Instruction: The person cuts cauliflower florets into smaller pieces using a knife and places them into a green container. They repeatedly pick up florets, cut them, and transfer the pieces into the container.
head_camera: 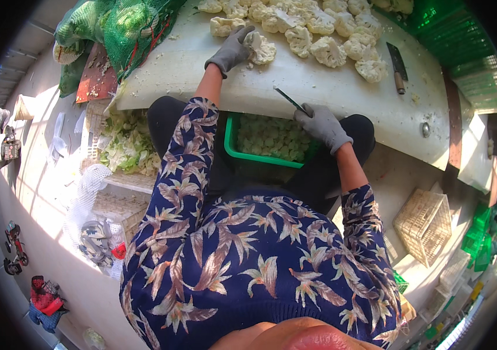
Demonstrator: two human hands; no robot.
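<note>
My left hand (231, 49), in a grey glove, grips a trimmed piece of cauliflower (261, 48) at its left side on the pale tabletop (239, 89). In my right hand (325, 124), also gloved in grey, is a small knife (289, 98), its blade pointing up and left over the table's front edge. The fingers hide its handle. Below that edge, between my knees, a green plastic tub (229, 139) holds many small cauliflower florets (270, 138). Several more cauliflower pieces (299, 40) are heaped at the far side of the table.
A cleaver (398, 65) with a wooden handle lies at the table's right. Green mesh sacks (137, 33) of cauliflower sit at the left corner. A crate of leaf trimmings (128, 142) stands by my left knee. An upended plastic crate (423, 227) is on the floor at right.
</note>
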